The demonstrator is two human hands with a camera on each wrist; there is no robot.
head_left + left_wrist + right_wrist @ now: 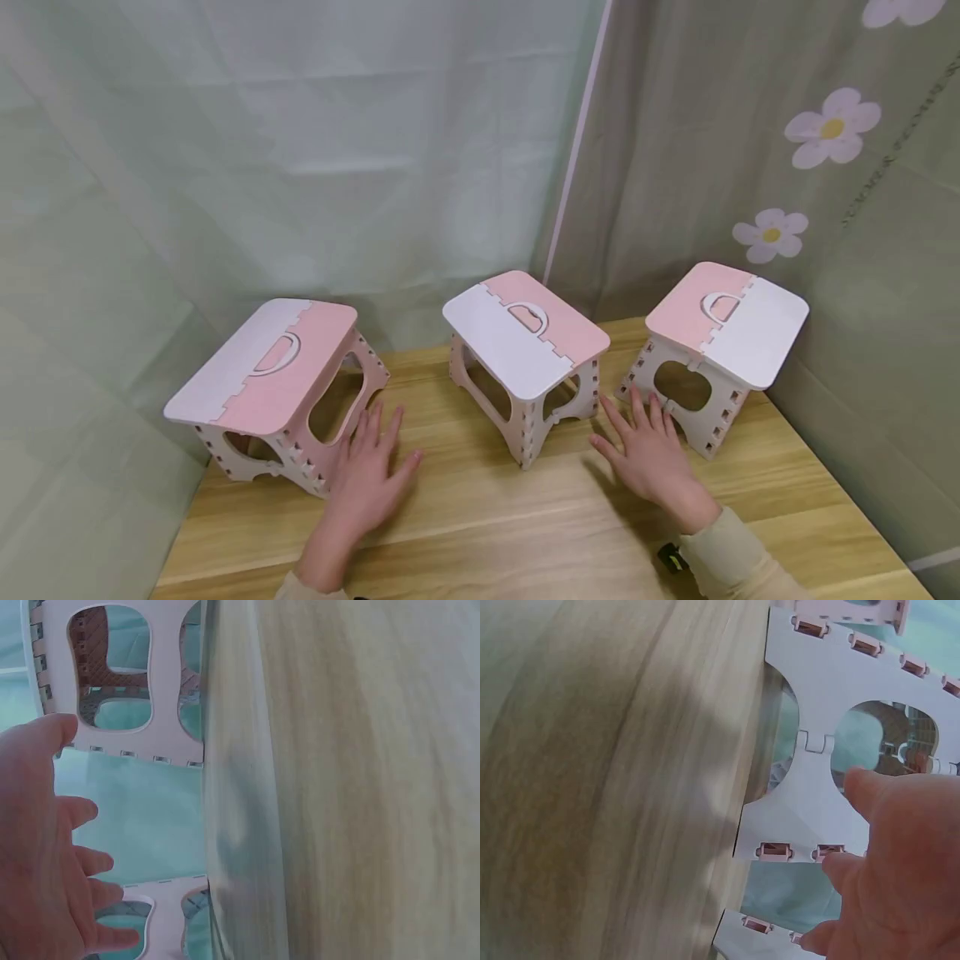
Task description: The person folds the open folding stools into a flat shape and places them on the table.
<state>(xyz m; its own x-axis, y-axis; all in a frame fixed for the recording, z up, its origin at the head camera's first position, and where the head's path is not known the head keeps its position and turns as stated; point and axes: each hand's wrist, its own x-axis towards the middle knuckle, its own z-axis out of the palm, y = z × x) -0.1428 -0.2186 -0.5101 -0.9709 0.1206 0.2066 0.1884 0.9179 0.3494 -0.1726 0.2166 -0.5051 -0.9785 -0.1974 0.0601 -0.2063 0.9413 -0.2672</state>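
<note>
folding stools, three of them, all upright and unfolded on a table. what's the surface like, and the room?

light wood grain. green cloth hangs at the left and far sides, and a greyer cloth hangs far right, printed with pale flowers. a line of dark lettering beside those is too small to read.

and the hands?

the left hand reaches in from the near side, fingers straight, thumb held away, just beside the near right leg of the left stool. the right hand has its fingers straight and fanned apart, in front of the right stool. a pale sleeve covers that forearm.

touching anything?

i can't tell for either one; the fingertips overlap the stools from above.

what about the middle stool?

it stands between the hands, a little farther off. each top is half white, half pink, with a d-shaped handle slot. the side panels have big rounded openings; cloth shows through some in the wrist views.
</note>
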